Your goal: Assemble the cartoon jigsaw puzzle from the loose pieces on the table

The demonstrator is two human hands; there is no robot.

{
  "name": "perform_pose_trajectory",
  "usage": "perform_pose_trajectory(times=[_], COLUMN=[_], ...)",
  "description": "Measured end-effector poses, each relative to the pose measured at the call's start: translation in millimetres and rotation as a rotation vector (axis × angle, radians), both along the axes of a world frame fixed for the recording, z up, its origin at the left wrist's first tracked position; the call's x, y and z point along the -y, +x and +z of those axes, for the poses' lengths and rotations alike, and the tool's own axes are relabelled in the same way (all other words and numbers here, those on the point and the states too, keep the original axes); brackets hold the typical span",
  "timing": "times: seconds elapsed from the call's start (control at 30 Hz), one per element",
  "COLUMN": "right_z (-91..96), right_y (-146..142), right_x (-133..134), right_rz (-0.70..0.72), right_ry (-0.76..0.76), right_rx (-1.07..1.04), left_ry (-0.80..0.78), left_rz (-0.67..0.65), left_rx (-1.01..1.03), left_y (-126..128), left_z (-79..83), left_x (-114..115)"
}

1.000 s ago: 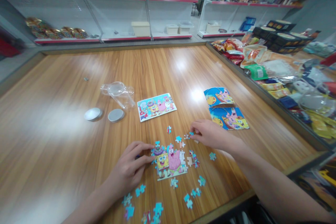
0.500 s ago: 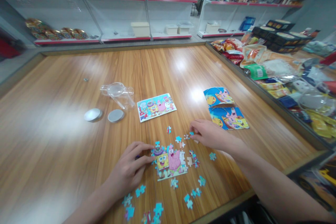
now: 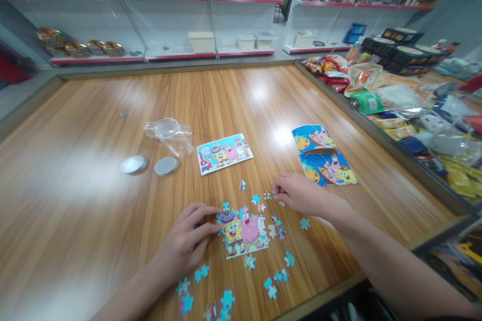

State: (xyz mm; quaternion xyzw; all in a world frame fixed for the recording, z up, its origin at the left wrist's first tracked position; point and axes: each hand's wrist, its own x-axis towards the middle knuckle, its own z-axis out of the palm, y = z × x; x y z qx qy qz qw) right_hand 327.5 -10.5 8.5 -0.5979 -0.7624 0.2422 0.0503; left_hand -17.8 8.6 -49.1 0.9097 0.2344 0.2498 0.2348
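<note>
A partly joined jigsaw puzzle (image 3: 248, 230) with a yellow and a pink cartoon figure lies on the table before me. My left hand (image 3: 188, 235) rests at its left edge, thumb and forefinger stretched apart and touching it. Something dark blue shows under that palm. Beyond the puzzle's upper right, my right hand (image 3: 297, 191) is closed in a pinch at the tabletop, on a small puzzle piece mostly hidden by the fingertips. Loose puzzle pieces (image 3: 270, 288) are scattered around, several below and to the right. The picture card (image 3: 225, 154) behind shows the same figures.
Two blue printed cardboard pieces (image 3: 327, 169) lie right of the card. To the left are clear plastic packaging (image 3: 169, 133) and two round silvery discs (image 3: 166, 166). Packaged goods (image 3: 380, 100) fill the area beyond the table's right rim. Shelves (image 3: 173, 25) stand behind.
My right hand has shifted very slightly, its fingers curling in so the blue piece at their tips is now hidden. The left hand stays put.
</note>
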Motion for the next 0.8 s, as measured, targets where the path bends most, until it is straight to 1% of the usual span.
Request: perform_pose_trajectory(times=[0.27,0.47,0.8], right_z=[-2.3,-1.5,2.2], right_y=[-0.7,-3.3,-5.2], right_x=[-1.3,1.5,2.3], right_rz=[-0.016,0.001,0.003], right_ry=[-0.001,-0.004,-0.028], right_rx=[0.017,0.028,0.045], left_ry=[-0.008,-0.002,0.005], left_rz=[-0.003,-0.002,0.004], left_rx=[-0.007,0.006,0.003], left_y=[-1.4,0.9,2.8], left_z=[-4.0,1.0,4.0], left_x=[0.7,1.0,0.6])
